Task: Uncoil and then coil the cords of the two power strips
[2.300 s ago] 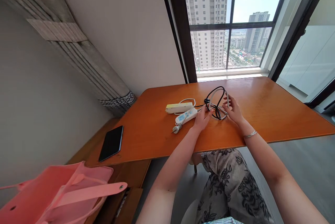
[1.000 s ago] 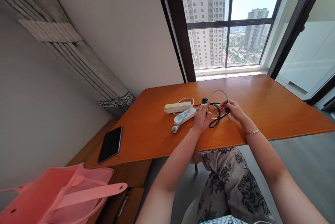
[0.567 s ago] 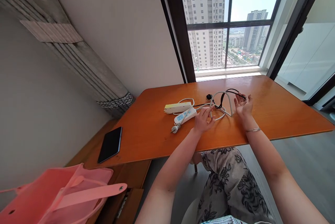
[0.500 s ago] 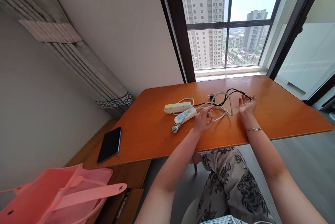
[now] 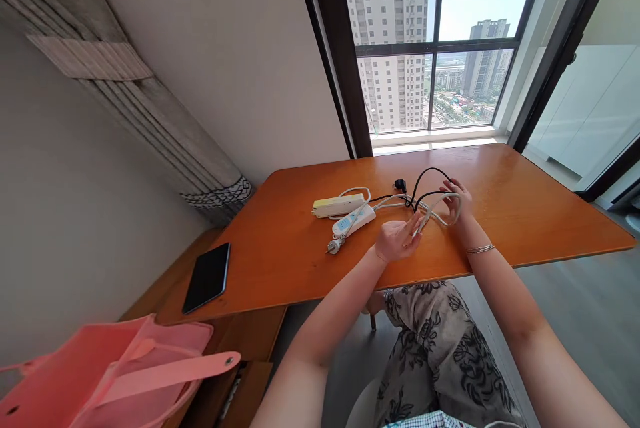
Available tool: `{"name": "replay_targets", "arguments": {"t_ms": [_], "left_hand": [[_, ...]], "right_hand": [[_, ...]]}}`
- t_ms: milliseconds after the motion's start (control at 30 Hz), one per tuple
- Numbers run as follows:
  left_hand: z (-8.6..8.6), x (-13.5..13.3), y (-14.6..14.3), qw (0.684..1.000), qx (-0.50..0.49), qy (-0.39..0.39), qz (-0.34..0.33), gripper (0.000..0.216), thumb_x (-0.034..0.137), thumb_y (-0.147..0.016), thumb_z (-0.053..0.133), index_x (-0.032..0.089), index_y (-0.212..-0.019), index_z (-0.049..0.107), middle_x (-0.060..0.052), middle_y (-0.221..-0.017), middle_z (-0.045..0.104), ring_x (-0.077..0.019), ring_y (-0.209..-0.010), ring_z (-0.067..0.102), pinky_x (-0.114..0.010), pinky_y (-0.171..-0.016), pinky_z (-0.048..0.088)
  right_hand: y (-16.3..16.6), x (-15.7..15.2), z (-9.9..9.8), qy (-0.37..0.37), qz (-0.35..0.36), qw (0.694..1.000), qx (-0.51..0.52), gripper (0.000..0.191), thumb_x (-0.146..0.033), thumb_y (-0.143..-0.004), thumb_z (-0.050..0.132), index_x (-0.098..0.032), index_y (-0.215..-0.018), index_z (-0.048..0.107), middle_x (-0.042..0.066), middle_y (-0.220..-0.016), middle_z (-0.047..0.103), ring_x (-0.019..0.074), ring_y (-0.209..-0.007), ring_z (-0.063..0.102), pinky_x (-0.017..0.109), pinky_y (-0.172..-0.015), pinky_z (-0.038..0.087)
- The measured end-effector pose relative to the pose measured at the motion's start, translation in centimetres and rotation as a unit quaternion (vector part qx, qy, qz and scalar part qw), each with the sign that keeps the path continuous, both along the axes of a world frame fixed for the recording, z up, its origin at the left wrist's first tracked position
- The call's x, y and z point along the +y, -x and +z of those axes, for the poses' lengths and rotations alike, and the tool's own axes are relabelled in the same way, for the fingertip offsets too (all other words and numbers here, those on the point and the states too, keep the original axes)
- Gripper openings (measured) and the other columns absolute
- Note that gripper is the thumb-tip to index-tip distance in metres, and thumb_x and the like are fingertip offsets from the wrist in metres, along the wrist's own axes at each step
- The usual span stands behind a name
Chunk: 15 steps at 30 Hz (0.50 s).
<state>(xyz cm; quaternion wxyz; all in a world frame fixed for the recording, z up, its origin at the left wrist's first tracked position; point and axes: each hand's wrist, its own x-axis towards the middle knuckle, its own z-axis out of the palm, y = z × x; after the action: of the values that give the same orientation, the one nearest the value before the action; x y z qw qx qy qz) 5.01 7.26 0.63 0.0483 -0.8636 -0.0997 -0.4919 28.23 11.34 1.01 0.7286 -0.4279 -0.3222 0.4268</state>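
My left hand pinches a loop of white cable just above the table. To its right, my right hand has its fingers closed around a black cable, which arcs up from the tangle. The white loop crosses in front of that hand's fingers. Both cables cross each other between the hands. A white power strip with blue socket faces lies left of my left hand, its white plug at the near end. Behind it lies a yellow-and-white power strip. A black plug rests behind the tangle.
The orange-brown wooden table ends at a window. A black tablet lies near its left end. A pink bag sits at lower left, beside the table. A grey curtain hangs at the left.
My right hand has moved left and turned inward, bringing the black cable closer. The white loop has shifted right, across to my right hand. My left hand has moved slightly right. The black plug has turned.
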Motion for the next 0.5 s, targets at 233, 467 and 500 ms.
{"name": "replay_targets", "arguments": {"t_ms": [233,467,500], "left_hand": [[-0.9,0.2,-0.6,0.995,0.091,-0.014,-0.036,0.046,0.020,-0.089,0.047,0.024,-0.132,0.062,-0.008,-0.107,0.078,-0.0143,-0.081,0.074,-0.027,-0.071,0.060],[0.1,1.2,1.2,0.997,0.011,0.046,0.057,0.031,0.029,-0.089,0.048,0.022,-0.108,0.071,-0.010,-0.102,0.074,-0.0198,-0.092,0.071,-0.036,-0.079,0.059],[0.2,1.1,1.2,0.995,0.001,0.065,0.072,0.030,0.032,-0.091,0.047,0.022,-0.105,0.072,-0.010,-0.099,0.073,-0.0197,-0.091,0.070,-0.036,-0.079,0.058]], "right_hand": [[2.0,-1.6,1.5,0.028,0.087,0.996,-0.002,0.040,-0.040,-0.066,0.079,-0.025,-0.100,0.064,0.004,-0.096,0.076,0.0194,-0.086,0.072,0.029,-0.065,0.053],[1.4,-0.8,1.0,0.071,0.123,0.990,-0.021,0.030,-0.050,-0.076,0.073,-0.022,-0.078,0.061,0.007,-0.080,0.073,0.0214,-0.075,0.070,0.032,-0.061,0.056],[1.4,-0.7,0.8,0.067,0.132,0.988,-0.041,0.030,-0.051,-0.077,0.072,-0.022,-0.077,0.062,0.007,-0.078,0.073,0.0210,-0.072,0.068,0.032,-0.060,0.056]]}}
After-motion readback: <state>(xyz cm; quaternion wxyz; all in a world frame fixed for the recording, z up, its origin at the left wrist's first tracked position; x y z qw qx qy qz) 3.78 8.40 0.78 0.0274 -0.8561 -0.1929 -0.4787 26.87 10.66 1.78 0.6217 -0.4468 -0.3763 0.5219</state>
